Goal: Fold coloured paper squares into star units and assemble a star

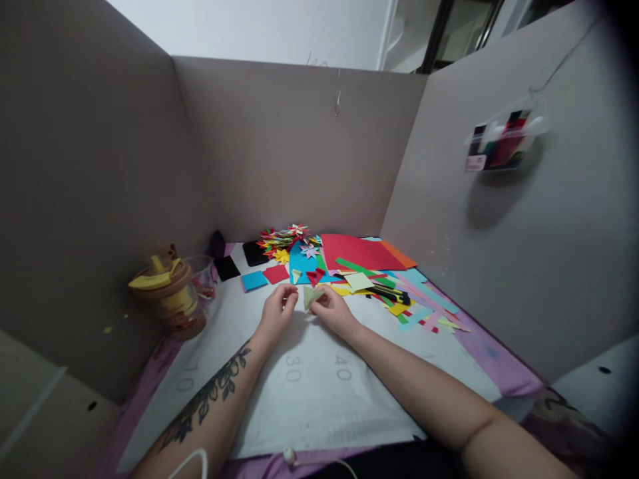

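A small pale green folded paper piece is pinched in my right hand just above the white cutting mat. My left hand sits right beside it, fingers curled, fingertips close to the paper's left edge; whether they touch it I cannot tell. Beyond the hands lie small red folded pieces, a blue sheet and a pile of finished coloured paper stars.
Coloured sheets and strips spread over the right of the mat, with a yellow-black cutter. A brown and yellow cup stands at left. Grey partition walls enclose the desk; a bag of paper hangs on the right wall.
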Tool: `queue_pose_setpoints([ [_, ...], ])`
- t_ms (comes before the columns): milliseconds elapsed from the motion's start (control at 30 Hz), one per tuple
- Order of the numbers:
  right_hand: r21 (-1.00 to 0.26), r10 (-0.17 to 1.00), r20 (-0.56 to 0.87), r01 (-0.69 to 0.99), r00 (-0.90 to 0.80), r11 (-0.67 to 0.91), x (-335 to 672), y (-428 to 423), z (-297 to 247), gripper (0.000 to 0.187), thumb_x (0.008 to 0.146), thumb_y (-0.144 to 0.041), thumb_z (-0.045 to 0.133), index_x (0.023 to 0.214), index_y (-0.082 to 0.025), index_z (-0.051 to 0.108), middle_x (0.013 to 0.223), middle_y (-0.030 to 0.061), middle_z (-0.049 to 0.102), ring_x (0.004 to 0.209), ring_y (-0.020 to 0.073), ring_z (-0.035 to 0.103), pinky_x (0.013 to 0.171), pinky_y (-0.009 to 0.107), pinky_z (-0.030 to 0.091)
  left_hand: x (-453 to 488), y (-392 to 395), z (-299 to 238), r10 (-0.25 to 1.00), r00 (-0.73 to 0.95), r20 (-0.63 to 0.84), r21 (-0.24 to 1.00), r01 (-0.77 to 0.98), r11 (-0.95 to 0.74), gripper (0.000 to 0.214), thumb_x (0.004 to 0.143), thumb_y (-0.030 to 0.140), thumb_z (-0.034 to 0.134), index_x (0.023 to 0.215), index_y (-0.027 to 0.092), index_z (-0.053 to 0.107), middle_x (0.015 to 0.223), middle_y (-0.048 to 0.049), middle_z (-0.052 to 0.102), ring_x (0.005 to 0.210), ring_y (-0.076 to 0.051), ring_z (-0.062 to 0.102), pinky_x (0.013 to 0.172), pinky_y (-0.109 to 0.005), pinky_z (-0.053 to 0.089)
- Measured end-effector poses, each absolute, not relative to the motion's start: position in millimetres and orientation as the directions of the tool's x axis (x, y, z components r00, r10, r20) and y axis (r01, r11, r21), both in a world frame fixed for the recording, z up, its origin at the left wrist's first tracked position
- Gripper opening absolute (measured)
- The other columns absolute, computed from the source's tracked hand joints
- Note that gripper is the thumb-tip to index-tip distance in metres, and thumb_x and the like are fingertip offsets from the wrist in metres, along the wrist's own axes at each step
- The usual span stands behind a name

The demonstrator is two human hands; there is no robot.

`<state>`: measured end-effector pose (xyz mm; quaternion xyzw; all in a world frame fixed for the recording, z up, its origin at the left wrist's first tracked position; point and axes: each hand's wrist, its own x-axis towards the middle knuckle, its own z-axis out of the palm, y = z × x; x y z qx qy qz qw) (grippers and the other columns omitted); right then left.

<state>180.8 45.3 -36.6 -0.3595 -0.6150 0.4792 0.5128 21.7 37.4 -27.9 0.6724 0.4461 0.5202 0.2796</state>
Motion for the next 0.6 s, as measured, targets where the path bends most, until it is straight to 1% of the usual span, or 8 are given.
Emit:
queue_pose_setpoints([
  [67, -0.966, 0.943, 0.257, -0.093, -0.211, 0.242, 182.8, 46.2, -35.6, 0.013, 0.069, -0.024, 0.059, 0.075, -0.020, 0.049, 0.066, -0.0029, 0.056, 0.063, 0.0147, 0.058, 0.061, 0.027, 0.044, 21.2, 38.2, -26.9, 0.910, 0.088, 0.405, 0.851, 0.329, -0.411, 0.019, 0.084, 0.031, 0.045, 0.089, 0.017, 0.057, 0.089, -0.0049, 0.061, 0.083, -0.017, 0.057, 0.070, -0.026, 0.045],
  [133, -0.962, 0.938, 0.271, -0.095, -0.214, 0.256, 184.5, 46.8, -35.0, 0.013, 0.069, -0.026, 0.062, 0.073, -0.019, 0.052, 0.068, -0.0016, 0.057, 0.064, 0.0143, 0.057, 0.063, 0.027, 0.043, 21.9, 37.9, -25.3, 0.925, 0.144, 0.351, 0.868, 0.320, -0.379, 0.021, 0.084, 0.031, 0.044, 0.089, 0.017, 0.059, 0.091, -0.0050, 0.062, 0.085, -0.017, 0.056, 0.073, -0.027, 0.044],
  [200, -0.957, 0.932, 0.289, -0.079, -0.217, 0.279, 185.5, 47.5, -35.1, 0.012, 0.068, -0.026, 0.063, 0.071, -0.018, 0.055, 0.069, -0.0013, 0.057, 0.064, 0.0131, 0.054, 0.062, 0.026, 0.041, 23.2, 36.7, -23.4, 0.930, 0.202, 0.308, 0.886, 0.295, -0.358, 0.022, 0.084, 0.031, 0.043, 0.087, 0.016, 0.059, 0.088, -0.0043, 0.062, 0.084, -0.017, 0.055, 0.075, -0.027, 0.043],
  [333, -0.956, 0.937, 0.293, -0.034, -0.190, 0.292, 185.5, 50.0, -36.9, 0.012, 0.066, -0.026, 0.064, 0.069, -0.017, 0.056, 0.068, -0.0018, 0.054, 0.063, 0.0119, 0.050, 0.060, 0.024, 0.038, 24.8, 33.6, -20.0, 0.938, 0.231, 0.260, 0.912, 0.262, -0.317, 0.020, 0.082, 0.031, 0.044, 0.080, 0.016, 0.057, 0.076, -0.0010, 0.058, 0.072, -0.014, 0.052, 0.067, -0.024, 0.041],
  [400, -0.956, 0.940, 0.294, -0.033, -0.172, 0.293, 185.6, 51.3, -37.3, 0.012, 0.066, -0.026, 0.064, 0.068, -0.018, 0.056, 0.068, -0.0020, 0.053, 0.063, 0.0117, 0.048, 0.059, 0.024, 0.038, 24.8, 33.0, -19.4, 0.941, 0.227, 0.252, 0.917, 0.256, -0.307, 0.017, 0.080, 0.030, 0.047, 0.080, 0.016, 0.056, 0.075, 0.0001, 0.057, 0.068, -0.013, 0.051, 0.063, -0.023, 0.039],
  [467, -0.956, 0.944, 0.294, -0.048, -0.149, 0.290, 186.1, 52.1, -36.9, 0.012, 0.066, -0.026, 0.064, 0.068, -0.018, 0.055, 0.067, -0.0025, 0.052, 0.062, 0.0114, 0.047, 0.059, 0.024, 0.037, 24.6, 33.2, -19.7, 0.940, 0.218, 0.261, 0.912, 0.263, -0.314, 0.015, 0.078, 0.029, 0.049, 0.080, 0.016, 0.056, 0.076, -0.0002, 0.058, 0.067, -0.013, 0.051, 0.062, -0.023, 0.039],
  [600, -0.960, 0.952, 0.271, -0.107, -0.141, 0.258, 186.7, 51.6, -35.6, 0.012, 0.064, -0.025, 0.064, 0.068, -0.018, 0.056, 0.065, -0.0034, 0.052, 0.060, 0.0111, 0.046, 0.059, 0.024, 0.035, 24.0, 35.4, -22.5, 0.928, 0.203, 0.312, 0.878, 0.310, -0.364, 0.013, 0.077, 0.026, 0.051, 0.078, 0.016, 0.059, 0.082, -0.0029, 0.060, 0.076, -0.015, 0.054, 0.066, -0.023, 0.040],
])
